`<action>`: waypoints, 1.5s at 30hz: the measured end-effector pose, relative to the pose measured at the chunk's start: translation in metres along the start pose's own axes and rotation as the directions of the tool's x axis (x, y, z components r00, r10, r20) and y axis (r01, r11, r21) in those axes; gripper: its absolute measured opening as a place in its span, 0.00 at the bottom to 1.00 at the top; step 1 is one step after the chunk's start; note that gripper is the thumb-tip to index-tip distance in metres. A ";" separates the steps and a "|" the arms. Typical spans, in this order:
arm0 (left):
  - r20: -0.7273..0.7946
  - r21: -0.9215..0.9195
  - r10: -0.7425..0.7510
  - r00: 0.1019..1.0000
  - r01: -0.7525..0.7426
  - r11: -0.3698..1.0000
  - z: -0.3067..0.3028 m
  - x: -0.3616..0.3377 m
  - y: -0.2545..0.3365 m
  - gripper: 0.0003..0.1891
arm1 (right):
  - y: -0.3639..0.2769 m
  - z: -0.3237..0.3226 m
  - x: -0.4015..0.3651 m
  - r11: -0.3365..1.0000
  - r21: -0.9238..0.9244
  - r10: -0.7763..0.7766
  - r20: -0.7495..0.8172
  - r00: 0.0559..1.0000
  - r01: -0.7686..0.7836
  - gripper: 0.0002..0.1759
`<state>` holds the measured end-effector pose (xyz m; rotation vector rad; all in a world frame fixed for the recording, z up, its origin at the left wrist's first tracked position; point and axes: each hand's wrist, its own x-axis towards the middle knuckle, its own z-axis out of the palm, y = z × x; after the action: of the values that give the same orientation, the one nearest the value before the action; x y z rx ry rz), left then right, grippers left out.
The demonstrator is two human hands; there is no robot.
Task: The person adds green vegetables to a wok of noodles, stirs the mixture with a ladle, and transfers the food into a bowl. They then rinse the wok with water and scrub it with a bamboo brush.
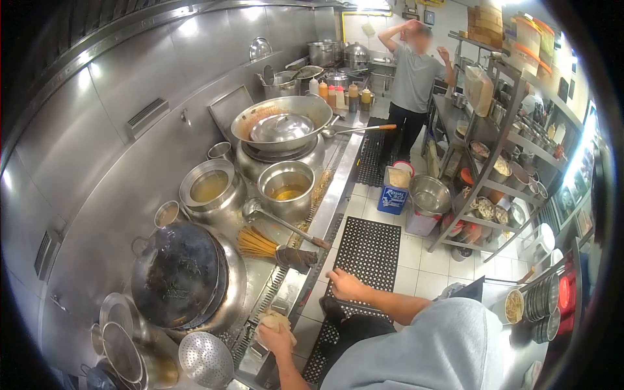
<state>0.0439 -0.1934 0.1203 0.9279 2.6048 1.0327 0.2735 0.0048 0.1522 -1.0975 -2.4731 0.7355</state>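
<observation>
My left hand (277,338) is closed on a beige cloth (275,320), pressing it on the steel front edge of the stove (276,305). My right hand (348,286) hangs in the air over the floor mat, its fingers curled in with nothing visible in them. Nearest to it on the stove edge lies a bamboo wok brush (260,243) with a dark wrapped handle. A ladle (286,225) with a wooden handle lies beyond the brush. Left of the cloth sits a blackened wok (174,274), bottom up, over a burner.
A perforated skimmer (205,359) lies near the front left. Pots of yellowish liquid (289,188) and a large wok (282,120) with a lid inside stand farther along. Another person (416,75) stands in the aisle, arms raised. A loaded shelf rack (497,156) lines the right.
</observation>
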 end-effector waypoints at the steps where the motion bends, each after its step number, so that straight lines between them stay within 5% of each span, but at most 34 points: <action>1: -0.005 0.003 0.021 1.000 -0.021 1.000 0.002 0.001 0.006 0.29 | 0.006 -0.002 -0.001 0.999 -0.034 -0.029 -0.043 0.999 0.028 0.26; 2: 0.034 0.098 -0.005 0.999 0.002 0.995 -0.001 0.001 0.011 0.27 | 0.014 -0.007 0.000 0.996 -0.075 -0.057 -0.090 0.994 0.050 0.26; 7: 0.017 -0.139 -0.124 0.992 0.125 0.982 -0.022 0.008 0.044 0.30 | 0.042 -0.033 0.067 0.984 -0.161 0.022 -0.307 0.951 -0.075 0.27; 12: -0.034 -0.091 0.058 0.998 -0.061 0.994 -0.014 0.009 0.009 0.40 | 0.068 -0.011 0.136 0.985 -0.043 0.170 0.142 0.975 -0.165 0.30; 13: -0.021 -0.002 -0.009 1.000 0.009 1.000 -0.005 0.012 0.002 0.43 | 0.078 -0.011 0.148 0.983 -0.030 0.182 0.262 0.948 -0.180 0.29; 15: 0.004 0.197 -0.150 0.989 0.146 0.969 -0.002 0.013 -0.002 0.51 | 0.091 0.001 0.163 0.976 -0.037 0.214 0.302 0.929 -0.213 0.29; 16: 0.108 0.318 -0.091 0.990 0.053 0.947 -0.005 0.011 0.011 0.31 | 0.093 -0.004 0.170 0.968 -0.024 0.242 0.343 0.908 -0.249 0.28; 17: 0.024 0.289 -0.034 0.999 0.026 0.957 0.002 0.016 0.020 0.34 | 0.086 -0.018 0.178 0.962 -0.018 0.255 0.398 0.881 -0.271 0.28; 19: -0.190 0.268 -0.004 0.982 0.056 0.962 0.005 0.003 0.021 0.43 | 0.087 -0.013 0.189 0.944 0.256 0.159 0.193 0.968 -0.206 0.21; 21: -0.290 0.253 -0.016 0.957 0.093 0.963 0.010 0.006 0.040 0.39 | 0.050 -0.039 0.189 0.722 0.658 0.145 0.161 0.976 -0.216 0.18; 23: -0.313 0.431 0.091 0.945 0.056 0.901 0.014 0.013 0.052 0.31 | 0.017 -0.059 0.181 0.486 0.678 0.176 0.542 0.821 -0.552 0.15; 25: -0.331 0.486 0.023 0.943 0.150 0.861 0.032 0.016 0.036 0.28 | -0.014 -0.047 0.180 0.142 0.856 0.003 0.502 0.865 -0.497 0.15; 27: -0.325 0.538 -0.001 0.946 0.186 0.822 0.041 0.010 0.035 0.25 | -0.037 -0.067 0.235 0.412 0.716 -0.002 0.619 0.785 -0.564 0.16; 31: -0.319 0.597 0.013 0.948 0.190 0.779 0.043 0.019 0.042 0.21 | -0.085 -0.129 0.384 0.853 0.492 -0.052 0.413 0.909 -0.175 0.28; 32: -0.318 0.588 0.014 0.948 0.185 0.787 0.044 0.018 0.038 0.21 | -0.056 -0.081 0.434 0.939 0.190 -0.293 0.005 0.956 0.287 0.27; 33: -0.322 0.579 0.017 0.947 0.182 0.795 0.040 0.019 0.041 0.20 | -0.075 -0.096 0.470 0.992 0.002 -0.127 0.218 0.968 0.130 0.26; 35: -0.306 0.579 -0.015 0.952 0.199 0.790 0.037 0.020 0.046 0.21 | -0.079 -0.074 0.528 0.977 -0.164 -0.109 0.164 0.980 0.136 0.20; 37: -0.293 0.570 -0.028 0.956 0.198 0.798 0.037 0.019 0.042 0.22 | -0.104 -0.084 0.562 0.997 0.007 0.051 0.621 0.782 -0.071 0.12; 38: -0.280 0.567 -0.068 0.958 0.222 0.793 0.036 0.019 0.042 0.23 | -0.100 -0.079 0.566 0.853 0.360 0.022 0.699 0.715 -0.378 0.09; 39: -0.271 0.559 -0.077 0.960 0.222 0.799 0.033 0.021 0.044 0.23 | -0.086 -0.068 0.572 0.448 0.626 -0.091 0.742 0.665 -0.638 0.07; 40: -0.263 0.550 -0.091 0.960 0.227 0.804 0.030 0.022 0.044 0.24 | -0.066 -0.049 0.577 -0.084 0.639 -0.217 0.737 0.640 -0.764 0.06; 41: -0.260 0.535 -0.118 0.958 0.244 0.809 0.028 0.019 0.046 0.25 | -0.062 -0.031 0.572 -0.569 0.397 -0.324 0.696 0.641 -0.720 0.05; 43: -0.294 0.407 -0.129 0.947 0.246 0.880 0.006 0.020 0.062 0.25 | -0.090 -0.053 0.539 -0.588 0.403 -0.293 0.701 0.650 -0.701 0.05; 45: -0.376 0.274 -0.054 0.925 0.166 0.947 -0.022 0.027 0.076 0.25 | -0.092 -0.051 0.533 -0.537 0.369 -0.425 0.658 0.621 -0.758 0.07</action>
<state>0.0515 -0.1459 0.1890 0.6826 3.1530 0.8598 -0.0993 0.3732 0.2961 -0.3623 -0.0886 3.1069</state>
